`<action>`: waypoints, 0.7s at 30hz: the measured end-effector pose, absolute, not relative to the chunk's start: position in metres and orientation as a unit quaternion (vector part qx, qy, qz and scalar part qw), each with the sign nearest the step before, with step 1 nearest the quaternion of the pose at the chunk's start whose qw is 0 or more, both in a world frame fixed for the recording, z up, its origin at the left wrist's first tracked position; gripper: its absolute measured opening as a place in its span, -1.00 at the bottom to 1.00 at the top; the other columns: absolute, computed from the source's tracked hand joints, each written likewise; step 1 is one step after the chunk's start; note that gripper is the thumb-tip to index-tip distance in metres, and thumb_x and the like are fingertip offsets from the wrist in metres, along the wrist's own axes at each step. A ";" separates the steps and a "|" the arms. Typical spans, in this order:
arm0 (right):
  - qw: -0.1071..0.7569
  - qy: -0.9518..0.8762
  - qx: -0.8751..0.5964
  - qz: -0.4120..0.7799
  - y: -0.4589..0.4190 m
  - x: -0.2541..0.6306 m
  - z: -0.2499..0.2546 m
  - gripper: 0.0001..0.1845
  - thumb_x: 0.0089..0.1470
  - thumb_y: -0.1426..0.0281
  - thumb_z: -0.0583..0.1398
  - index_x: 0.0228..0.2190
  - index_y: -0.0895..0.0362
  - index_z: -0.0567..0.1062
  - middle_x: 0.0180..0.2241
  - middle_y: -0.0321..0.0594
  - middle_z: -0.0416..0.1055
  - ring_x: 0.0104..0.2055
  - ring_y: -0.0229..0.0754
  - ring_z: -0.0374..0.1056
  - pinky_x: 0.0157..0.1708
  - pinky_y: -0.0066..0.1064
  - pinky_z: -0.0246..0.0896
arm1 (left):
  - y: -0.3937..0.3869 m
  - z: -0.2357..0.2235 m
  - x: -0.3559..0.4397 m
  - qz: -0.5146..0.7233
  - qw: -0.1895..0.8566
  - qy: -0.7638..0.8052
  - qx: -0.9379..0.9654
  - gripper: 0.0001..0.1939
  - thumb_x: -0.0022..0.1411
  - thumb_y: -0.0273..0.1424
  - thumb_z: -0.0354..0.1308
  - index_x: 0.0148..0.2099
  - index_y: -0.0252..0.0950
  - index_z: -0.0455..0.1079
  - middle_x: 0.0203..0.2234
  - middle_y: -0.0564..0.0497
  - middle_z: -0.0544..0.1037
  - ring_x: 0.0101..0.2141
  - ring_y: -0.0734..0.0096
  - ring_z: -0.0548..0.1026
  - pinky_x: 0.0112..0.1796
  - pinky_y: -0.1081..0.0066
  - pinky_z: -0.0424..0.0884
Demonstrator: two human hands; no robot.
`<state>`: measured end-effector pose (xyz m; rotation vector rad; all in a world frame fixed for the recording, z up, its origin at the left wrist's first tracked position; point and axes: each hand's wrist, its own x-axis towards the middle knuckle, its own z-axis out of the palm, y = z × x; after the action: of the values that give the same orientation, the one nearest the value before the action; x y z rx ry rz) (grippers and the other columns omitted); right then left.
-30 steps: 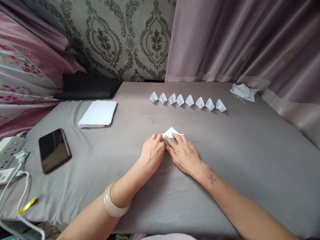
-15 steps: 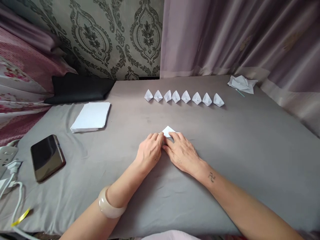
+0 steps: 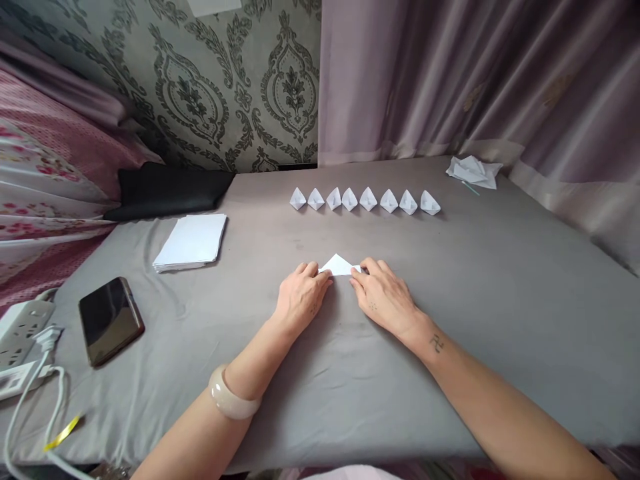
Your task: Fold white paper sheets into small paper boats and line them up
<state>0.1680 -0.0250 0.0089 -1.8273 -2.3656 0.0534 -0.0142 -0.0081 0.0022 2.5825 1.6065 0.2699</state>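
Observation:
A small piece of folded white paper [image 3: 338, 265] lies in front of me, its peak pointing away and a narrow strip sticking out at each side. My left hand [image 3: 303, 293] pinches its left end between thumb and fingers. The right end is gripped the same way by my right hand [image 3: 384, 293]. Beyond my hands, several folded white paper boats [image 3: 369, 199] stand in a row across the cloth.
A stack of white paper [image 3: 193, 241] and a phone [image 3: 111, 321] lie at left. Near the left edge are a power strip [image 3: 23, 327] with white cables and a yellow tag [image 3: 63, 432]. Crumpled paper [image 3: 474, 172] rests far right. Grey cloth [image 3: 500, 300] covers the surface.
My right hand has moved from the middle of the folded paper to its right end, uncovering more of it. The left hand stays at the left end. The view has shifted slightly.

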 end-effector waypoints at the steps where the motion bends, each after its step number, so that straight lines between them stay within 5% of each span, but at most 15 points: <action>1: 0.074 -0.785 -0.616 0.009 -0.024 0.169 0.008 -0.71 0.24 0.36 0.03 -0.14 0.13 0.51 -0.16 -0.05 0.39 -0.14 -0.03 0.28 -0.40 -0.30 0.15 | -0.005 0.000 -0.015 0.098 0.044 0.525 0.844 -0.70 0.39 -0.27 -0.13 -0.06 -0.15 0.42 -0.28 -0.04 0.43 -0.28 0.31 0.36 -0.42 0.40 0.20; 12: 0.243 -0.745 -0.614 0.096 0.003 0.187 -0.018 -0.56 0.06 0.42 0.14 0.02 0.15 0.39 -0.03 -0.08 0.38 -0.03 -0.05 0.29 -0.03 -0.24 0.17 | 0.012 -0.010 -0.014 0.124 -0.046 0.452 0.882 -0.63 0.41 -0.34 -0.18 -0.20 -0.32 0.45 -0.25 -0.12 0.52 -0.24 0.23 0.39 -0.24 0.27 0.23; 17: 0.336 -0.722 -0.566 0.213 0.011 0.188 -0.028 -0.55 -0.01 0.48 0.16 -0.02 0.11 0.41 -0.18 -0.18 0.44 -0.21 -0.19 0.35 -0.13 -0.32 0.24 | 0.010 -0.011 -0.014 0.145 -0.045 0.463 0.873 -0.65 0.41 -0.38 -0.19 -0.15 -0.34 0.43 -0.27 -0.15 0.52 -0.27 0.23 0.40 -0.26 0.28 0.24; 21: 0.415 -0.672 -0.541 0.289 0.014 0.184 -0.028 -0.77 0.03 0.34 0.19 -0.22 0.08 0.49 -0.32 -0.28 0.46 -0.39 -0.28 0.32 -0.31 -0.41 0.25 | 0.011 -0.014 -0.015 0.184 -0.027 0.464 0.866 -0.68 0.40 -0.39 -0.17 -0.11 -0.33 0.41 -0.26 -0.13 0.53 -0.25 0.24 0.42 -0.22 0.29 0.26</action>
<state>0.1840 0.0142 -0.0279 -1.3583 -1.6875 0.7259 -0.0152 0.0105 -0.0144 2.7687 1.4817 0.5873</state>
